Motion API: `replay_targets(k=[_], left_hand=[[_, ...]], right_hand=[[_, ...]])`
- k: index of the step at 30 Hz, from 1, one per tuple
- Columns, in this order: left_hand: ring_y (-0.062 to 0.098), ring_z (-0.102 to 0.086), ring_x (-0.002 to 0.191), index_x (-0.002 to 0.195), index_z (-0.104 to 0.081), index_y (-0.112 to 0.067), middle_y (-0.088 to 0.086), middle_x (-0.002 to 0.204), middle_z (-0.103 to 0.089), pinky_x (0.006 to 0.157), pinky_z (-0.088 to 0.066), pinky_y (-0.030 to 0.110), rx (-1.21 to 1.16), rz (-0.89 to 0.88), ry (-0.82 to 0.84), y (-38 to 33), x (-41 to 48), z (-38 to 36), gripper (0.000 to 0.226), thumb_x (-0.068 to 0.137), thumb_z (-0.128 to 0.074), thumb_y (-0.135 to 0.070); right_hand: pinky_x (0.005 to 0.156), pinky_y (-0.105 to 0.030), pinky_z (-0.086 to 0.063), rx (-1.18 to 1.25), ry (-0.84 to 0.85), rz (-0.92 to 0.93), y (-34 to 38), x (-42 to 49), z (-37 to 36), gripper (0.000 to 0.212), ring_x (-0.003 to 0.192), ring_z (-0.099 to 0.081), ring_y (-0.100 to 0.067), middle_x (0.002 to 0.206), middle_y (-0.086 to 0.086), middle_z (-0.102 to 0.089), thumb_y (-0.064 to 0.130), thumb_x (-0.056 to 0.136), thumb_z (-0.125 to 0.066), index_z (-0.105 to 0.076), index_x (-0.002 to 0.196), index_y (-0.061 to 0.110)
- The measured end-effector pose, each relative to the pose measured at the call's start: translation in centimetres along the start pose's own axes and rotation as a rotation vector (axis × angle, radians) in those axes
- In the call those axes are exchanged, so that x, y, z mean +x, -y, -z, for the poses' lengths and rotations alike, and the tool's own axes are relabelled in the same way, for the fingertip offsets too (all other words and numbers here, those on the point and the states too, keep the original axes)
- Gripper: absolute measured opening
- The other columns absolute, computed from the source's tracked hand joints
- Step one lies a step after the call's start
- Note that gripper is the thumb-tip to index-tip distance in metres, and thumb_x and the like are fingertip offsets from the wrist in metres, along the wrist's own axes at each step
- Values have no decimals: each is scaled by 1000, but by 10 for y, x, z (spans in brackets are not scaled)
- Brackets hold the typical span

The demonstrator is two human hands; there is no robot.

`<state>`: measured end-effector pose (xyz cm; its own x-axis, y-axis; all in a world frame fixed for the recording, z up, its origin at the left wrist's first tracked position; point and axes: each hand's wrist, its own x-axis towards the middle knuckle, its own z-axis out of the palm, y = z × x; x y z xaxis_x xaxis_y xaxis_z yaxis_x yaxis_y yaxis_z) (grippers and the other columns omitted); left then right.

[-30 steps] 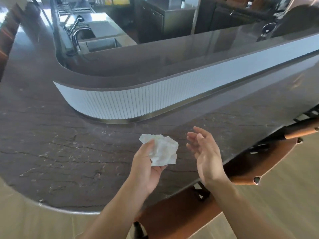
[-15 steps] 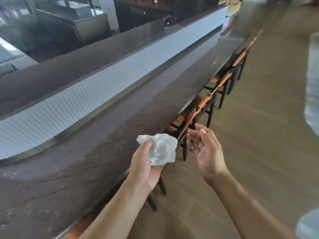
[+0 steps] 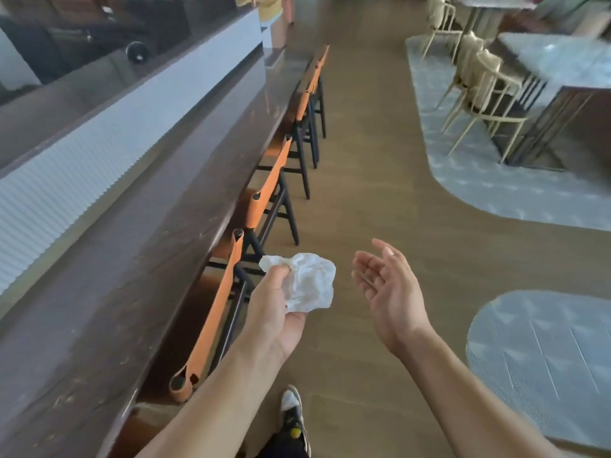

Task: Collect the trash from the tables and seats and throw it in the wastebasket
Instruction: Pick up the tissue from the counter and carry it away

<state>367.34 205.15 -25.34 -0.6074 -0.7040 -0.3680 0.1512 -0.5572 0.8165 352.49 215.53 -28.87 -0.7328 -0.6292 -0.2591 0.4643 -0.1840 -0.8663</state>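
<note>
The left hand (image 3: 274, 309) grips a crumpled napkin (image 3: 309, 280); the right hand (image 3: 386, 292) hangs just beside it, palm up, fingers loose.

Café: bar counter (image 3: 139, 226), stools (image 3: 271, 180), tables (image 3: 562, 61).

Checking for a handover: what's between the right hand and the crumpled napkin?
Nothing; the head view shows only floor below the gap from right hand to napkin.

The scene is lit brightly by soft daylight. Pale glare is seen along the long dark brown polished counter (image 3: 198, 166) on the left. The far white marble tables (image 3: 568, 64) are blurred; edges are bowed.
</note>
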Motion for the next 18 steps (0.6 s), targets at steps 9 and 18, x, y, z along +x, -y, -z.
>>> replay_targets(k=[9, 18], left_hand=[[17, -59, 70, 88, -58, -12, 8, 92, -57, 56, -49, 20, -13, 106, 78, -41, 177, -57, 27, 104, -36, -9], [20, -76, 81, 116, -72, -9, 8, 96, -77, 63, -60, 31, -71, 117, 47, -109, 325, -114, 25, 105, -52, -19]], right_hand=[[97, -36, -56, 57, -100, 55, 44, 166, -20, 50, 118, -72, -24, 117, -10, -76, 45, 88, -64, -65, 132, 21], [104, -39, -55, 132, -144, 103, 103, 315, -55, 40, 125, -68, -29, 127, -16, -70, 39, 105, -57, -62, 138, 17]])
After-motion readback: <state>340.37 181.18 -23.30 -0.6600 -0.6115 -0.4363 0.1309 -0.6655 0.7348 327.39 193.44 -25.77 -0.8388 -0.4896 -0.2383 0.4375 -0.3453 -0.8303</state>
